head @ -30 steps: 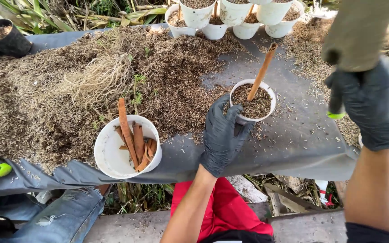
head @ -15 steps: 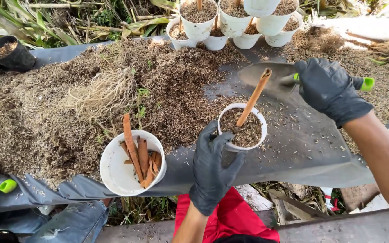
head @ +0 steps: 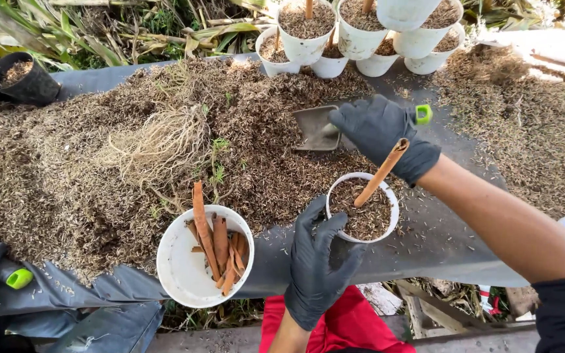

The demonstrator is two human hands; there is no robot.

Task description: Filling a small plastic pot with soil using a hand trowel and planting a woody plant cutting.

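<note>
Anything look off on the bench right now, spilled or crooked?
The brown stick in the held white pot leans sharply right instead of standing upright. A pale root clump lies loose on the mulch heap. Nothing looks broken.

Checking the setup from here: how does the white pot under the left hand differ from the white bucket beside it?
The pot is smaller and filled with brown mulch; the bucket is wider and mostly bare inside. The pot holds a single stick standing tilted; the bucket holds several sticks lying loosely against one side. The left hand grips the pot; nothing touches the bucket. Both are round, white and sit at the table's near edge.
</note>
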